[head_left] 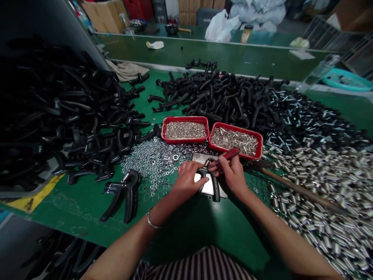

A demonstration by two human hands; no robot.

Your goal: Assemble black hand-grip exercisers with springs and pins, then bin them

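Observation:
My left hand is closed round a black spring clamp, pressing it on a metal plate. A coil spring sits at the clamp's top. In my right hand is a red-handled tool, gripped between thumb and fingers; its thin end points at the spring and is partly hidden by my fingers. To the left, a clamp with its spring fitted lies on the green table.
Red trays hold tiny metal parts and small pins. Washers are scattered on the left. Black handle parts are heaped behind and left. Springs cover the right, with a wooden stick across them.

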